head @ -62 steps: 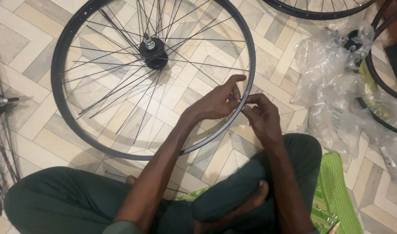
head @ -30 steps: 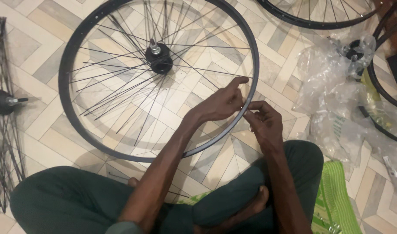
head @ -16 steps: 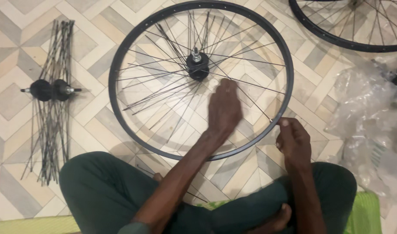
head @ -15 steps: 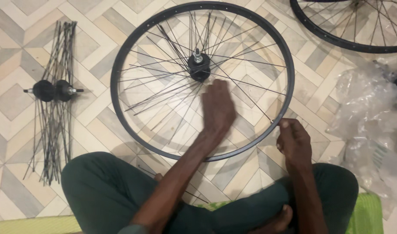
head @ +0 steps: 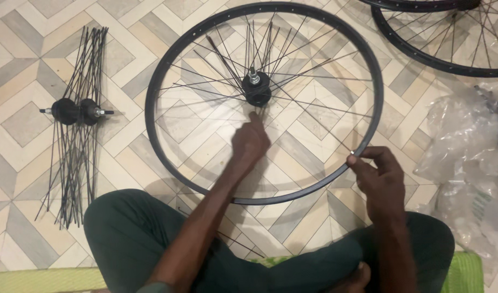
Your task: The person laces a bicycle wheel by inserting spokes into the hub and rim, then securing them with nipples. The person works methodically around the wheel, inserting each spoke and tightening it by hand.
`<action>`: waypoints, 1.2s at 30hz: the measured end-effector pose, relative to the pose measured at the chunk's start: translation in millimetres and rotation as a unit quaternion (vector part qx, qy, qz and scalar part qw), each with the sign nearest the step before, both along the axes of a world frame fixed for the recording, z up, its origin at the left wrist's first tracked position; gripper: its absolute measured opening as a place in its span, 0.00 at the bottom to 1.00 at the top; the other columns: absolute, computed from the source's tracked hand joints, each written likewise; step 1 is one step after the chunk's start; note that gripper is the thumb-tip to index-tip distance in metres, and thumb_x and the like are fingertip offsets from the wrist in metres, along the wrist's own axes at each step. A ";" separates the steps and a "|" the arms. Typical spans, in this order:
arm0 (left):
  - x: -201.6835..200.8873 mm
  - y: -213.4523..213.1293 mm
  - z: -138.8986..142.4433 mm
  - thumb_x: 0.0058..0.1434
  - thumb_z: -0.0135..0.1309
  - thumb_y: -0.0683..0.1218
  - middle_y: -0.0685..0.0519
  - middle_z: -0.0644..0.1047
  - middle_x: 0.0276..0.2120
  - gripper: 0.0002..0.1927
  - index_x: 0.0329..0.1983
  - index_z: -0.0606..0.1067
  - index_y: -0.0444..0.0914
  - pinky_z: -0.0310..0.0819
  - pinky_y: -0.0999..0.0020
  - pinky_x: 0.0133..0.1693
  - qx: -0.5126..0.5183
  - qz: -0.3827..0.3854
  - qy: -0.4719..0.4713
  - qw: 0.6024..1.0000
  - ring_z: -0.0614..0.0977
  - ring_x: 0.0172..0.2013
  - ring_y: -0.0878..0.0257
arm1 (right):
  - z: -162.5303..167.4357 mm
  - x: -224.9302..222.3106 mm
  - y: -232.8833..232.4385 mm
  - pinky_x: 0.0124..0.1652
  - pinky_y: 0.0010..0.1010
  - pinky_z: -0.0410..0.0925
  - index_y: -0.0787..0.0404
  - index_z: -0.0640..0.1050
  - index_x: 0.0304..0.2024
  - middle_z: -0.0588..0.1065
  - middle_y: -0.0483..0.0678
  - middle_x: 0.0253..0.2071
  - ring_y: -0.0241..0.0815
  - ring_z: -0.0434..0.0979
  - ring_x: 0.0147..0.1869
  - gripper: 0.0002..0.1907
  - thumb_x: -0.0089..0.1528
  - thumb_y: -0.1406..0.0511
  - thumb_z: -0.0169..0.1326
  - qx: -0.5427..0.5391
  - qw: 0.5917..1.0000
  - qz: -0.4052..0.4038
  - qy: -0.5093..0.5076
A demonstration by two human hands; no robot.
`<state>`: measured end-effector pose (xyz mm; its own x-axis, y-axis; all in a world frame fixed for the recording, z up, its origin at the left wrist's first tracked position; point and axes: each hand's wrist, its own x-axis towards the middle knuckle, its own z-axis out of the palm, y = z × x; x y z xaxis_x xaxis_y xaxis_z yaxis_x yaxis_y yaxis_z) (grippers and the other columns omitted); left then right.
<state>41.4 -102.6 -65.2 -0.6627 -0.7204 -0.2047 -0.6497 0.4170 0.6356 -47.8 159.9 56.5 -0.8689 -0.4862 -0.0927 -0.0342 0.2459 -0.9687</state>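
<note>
- Wheel: flat on the tiled floor, just beyond the crossed legs.
- Left hand: fingers loosely curled, forefinger reaching among spokes beside the hub; best to single out one spoke.
- Right hand: fingers pinched at the near-right rim; judged best kept steady there.
- Spare hubs with loose spokes: far left.

**Tiled floor and what lies on it**

The floor is patterned beige and grey tile. A black spoked wheel lies flat at its centre. To the left lie two hubs with loose spokes; to the right, crumpled clear plastic bags; another wheel lies top right.
</note>
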 end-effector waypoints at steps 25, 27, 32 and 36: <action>21.5 21.8 14.7 0.57 0.51 0.37 0.38 0.70 0.48 0.11 0.44 0.71 0.35 0.73 0.41 0.35 -0.302 0.042 0.119 0.945 0.82 0.38 0.38 | 12.2 -1.0 2.6 0.22 0.21 0.46 0.60 0.73 0.41 0.64 0.37 0.21 0.25 0.54 0.22 0.12 0.59 0.70 0.63 -0.042 0.997 0.017 -0.063; 19.7 23.4 9.7 0.60 0.51 0.39 0.40 0.72 0.46 0.06 0.40 0.70 0.34 0.74 0.43 0.37 -0.357 0.035 0.124 0.925 0.82 0.40 0.39 | 14.5 1.2 0.6 0.21 0.22 0.46 0.60 0.73 0.41 0.65 0.37 0.21 0.26 0.53 0.21 0.12 0.58 0.70 0.63 -0.024 0.998 0.001 -0.059; -11.3 36.6 6.1 0.61 0.49 0.39 0.29 0.77 0.42 0.28 0.62 0.56 0.26 0.79 0.51 0.39 0.185 0.018 0.035 0.982 0.82 0.35 0.42 | 19.0 3.7 -0.8 0.22 0.21 0.47 0.60 0.73 0.41 0.66 0.38 0.22 0.26 0.54 0.22 0.12 0.59 0.69 0.63 -0.023 0.999 -0.002 -0.036; -51.4 55.6 10.4 0.63 0.49 0.44 0.34 0.75 0.43 0.40 0.64 0.37 0.27 0.82 0.60 0.27 0.490 0.073 0.203 0.845 0.83 0.31 0.48 | 16.9 1.4 -1.7 0.23 0.21 0.50 0.61 0.73 0.41 0.70 0.40 0.27 0.26 0.59 0.24 0.12 0.59 0.69 0.63 -0.049 0.998 0.002 -0.041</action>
